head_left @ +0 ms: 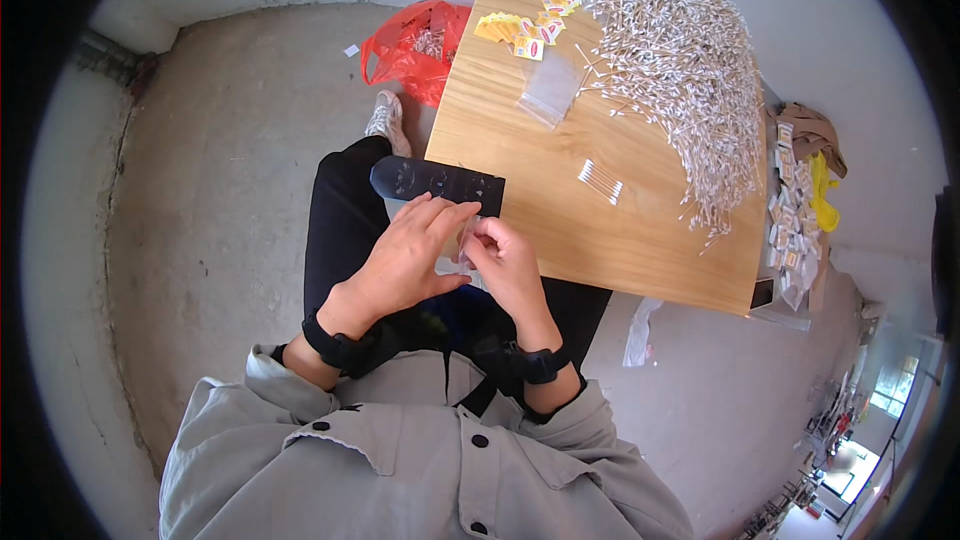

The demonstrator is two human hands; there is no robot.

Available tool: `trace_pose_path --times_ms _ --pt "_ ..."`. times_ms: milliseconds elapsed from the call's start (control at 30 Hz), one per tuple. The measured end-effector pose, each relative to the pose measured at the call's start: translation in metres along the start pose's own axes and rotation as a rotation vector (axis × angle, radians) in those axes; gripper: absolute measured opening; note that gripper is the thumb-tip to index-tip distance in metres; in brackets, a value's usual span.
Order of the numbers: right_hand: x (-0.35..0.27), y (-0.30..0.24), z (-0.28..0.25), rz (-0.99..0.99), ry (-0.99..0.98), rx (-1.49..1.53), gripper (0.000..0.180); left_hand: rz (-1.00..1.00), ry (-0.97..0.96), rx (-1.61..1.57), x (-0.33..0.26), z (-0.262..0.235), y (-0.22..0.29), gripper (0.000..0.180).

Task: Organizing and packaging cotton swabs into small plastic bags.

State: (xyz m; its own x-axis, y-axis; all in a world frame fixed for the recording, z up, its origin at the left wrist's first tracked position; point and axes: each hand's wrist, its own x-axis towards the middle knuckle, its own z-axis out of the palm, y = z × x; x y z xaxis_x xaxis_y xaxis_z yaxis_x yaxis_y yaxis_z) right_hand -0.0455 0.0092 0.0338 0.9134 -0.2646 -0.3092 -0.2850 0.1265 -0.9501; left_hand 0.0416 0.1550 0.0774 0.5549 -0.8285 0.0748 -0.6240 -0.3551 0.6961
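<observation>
1. Grey jacket cloth (420, 470) fills the bottom of the view, and 2 forearms with black wrist straps rise from it.
2. The left hand (405, 260) and the right hand (505, 265) are brought together over the lap, just below the table's near edge.
3. A small clear plastic bag (466, 240) is pinched between both hands; the fingers are curled closed on it, and what it contains cannot be told.
4. A black card (440, 185) with dark printed shapes is seen just above the hands, lying across the lap and touching the table edge.
5. The light wooden table (560, 220) is loaded with a big heap of white cotton swabs (690, 70) at its right side, a small bundle of swabs (600, 180) near its middle, an empty clear bag (550, 90), and yellow labels (530, 20) at its far end.
6. A grey concrete floor (230, 160) is seen below, with a red plastic bag (415, 45) lying near the table's far left corner.
7. White walls close the room.
</observation>
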Motion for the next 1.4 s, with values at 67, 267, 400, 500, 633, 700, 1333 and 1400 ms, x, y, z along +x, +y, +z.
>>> trace_pose_path --times_ms 67,267,400,500,633,700,1333,1400 --pt "0.0 -0.001 0.001 -0.008 0.013 -0.028 0.012 0.014 -0.051 -0.037 0.001 -0.002 -0.002 0.082" --pt "0.0 -0.008 0.007 -0.058 0.083 -0.208 0.014 0.011 -0.016 -0.06 -0.002 -0.003 -0.009 0.079" --pt "0.0 -0.012 0.01 -0.09 0.105 -0.299 0.015 0.015 -0.01 -0.049 -0.002 -0.004 -0.014 0.075" --pt "0.003 -0.005 0.01 -0.096 0.105 -0.275 0.017 -0.033 0.001 -0.138 -0.001 -0.006 -0.015 0.072" --pt "0.005 0.0 0.009 -0.029 0.126 -0.045 0.023 -0.115 0.019 -0.209 -0.002 -0.019 -0.017 0.068" --pt "0.004 -0.01 0.002 0.005 0.133 -0.076 0.024 -0.144 0.063 -0.174 -0.007 -0.027 -0.027 0.065" --pt "-0.007 0.021 -0.037 0.044 0.227 -0.112 0.027 -0.198 0.045 0.245 0.0 -0.037 -0.113 0.066" --pt "-0.008 0.023 -0.04 0.046 0.231 -0.118 0.026 -0.168 0.027 0.256 0.007 -0.038 -0.106 0.066"
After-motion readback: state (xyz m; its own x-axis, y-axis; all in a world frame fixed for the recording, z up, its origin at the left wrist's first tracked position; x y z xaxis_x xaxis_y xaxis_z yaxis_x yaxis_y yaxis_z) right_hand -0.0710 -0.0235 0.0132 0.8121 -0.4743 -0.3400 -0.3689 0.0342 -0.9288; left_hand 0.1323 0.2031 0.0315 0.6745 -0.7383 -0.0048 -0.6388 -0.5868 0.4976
